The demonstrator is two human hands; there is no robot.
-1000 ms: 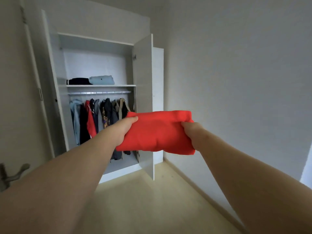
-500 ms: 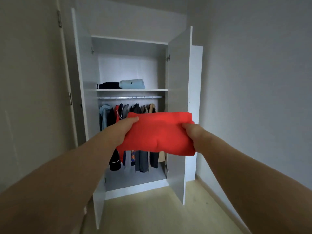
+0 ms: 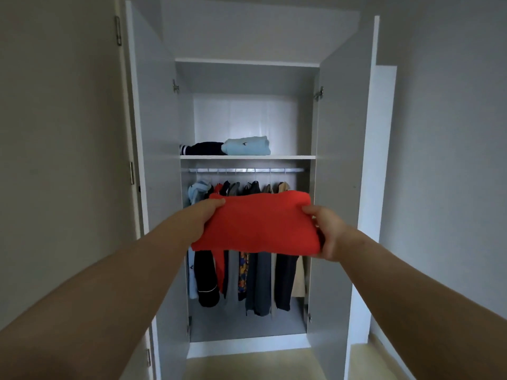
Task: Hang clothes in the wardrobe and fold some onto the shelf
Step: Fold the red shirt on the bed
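Head view: left grip (image 3: 204,218) at 9 o'clock and right grip (image 3: 326,234) at 3 o'clock each clutch an end of the folded red garment (image 3: 260,226), held level in mid-air. Beyond it are hanging clothes (image 3: 260,278). At 12 o'clock, the shelf (image 3: 290,157) carries a dark folded garment (image 3: 205,148) touching a pale blue garment (image 3: 247,146).

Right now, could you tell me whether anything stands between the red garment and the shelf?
Nothing visible does. The doors are open; the dark fold and blue fold lie left on the shelf. The left hand and right hand hold the red garment below it.
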